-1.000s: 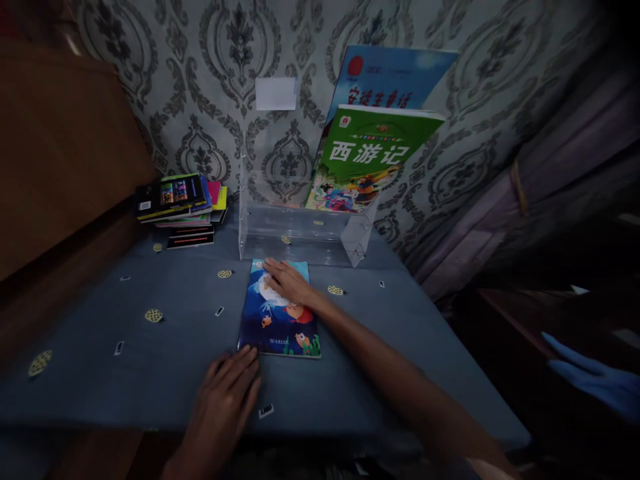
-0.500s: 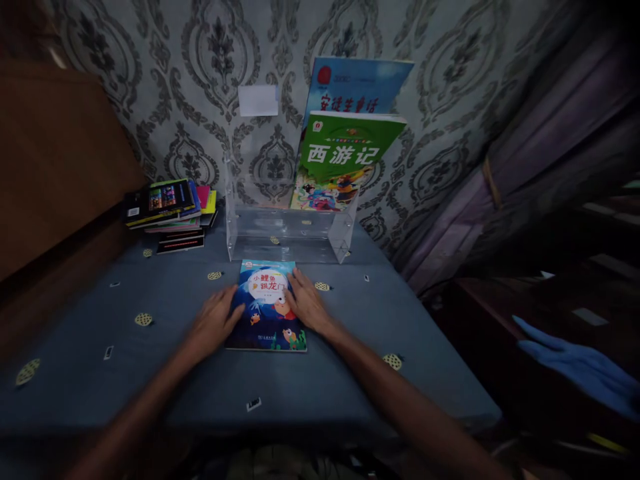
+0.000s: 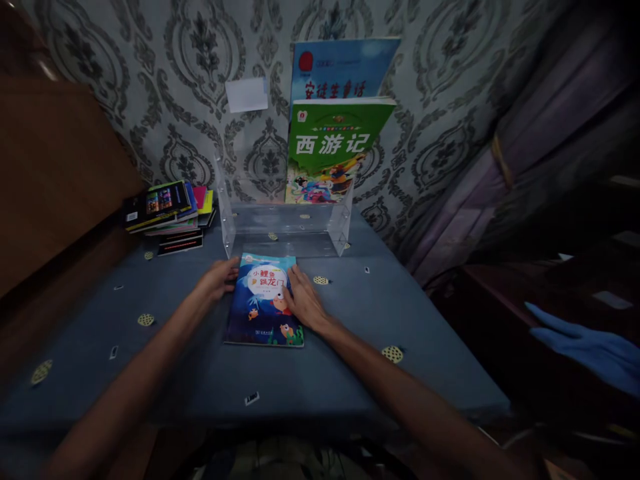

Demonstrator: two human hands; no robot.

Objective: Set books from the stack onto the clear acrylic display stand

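Note:
A dark blue picture book (image 3: 264, 313) with cartoon fish on its cover lies flat on the cloth-covered table. My right hand (image 3: 306, 299) rests along its right edge, fingers stretched out and partly over the cover. At the upper left edge of the book is my left hand (image 3: 218, 279), its fingers apart and reaching the book's side. Just behind the book stands a clear acrylic rack (image 3: 280, 245). In its right half a green book (image 3: 333, 150) leans in front of a taller blue book (image 3: 345, 67).
A stack of books (image 3: 170, 210) lies at the table's back left, by a brown wooden panel (image 3: 60, 180). A white card (image 3: 247, 95) is above the rack's left half. Off the table's right edge are a blue glove (image 3: 585, 343) and a tied-back curtain (image 3: 475, 200).
My left hand has moved forward and slightly left, from over the book's left side to its upper left edge. My right hand stays on the right edge. The camera view has shifted slightly.

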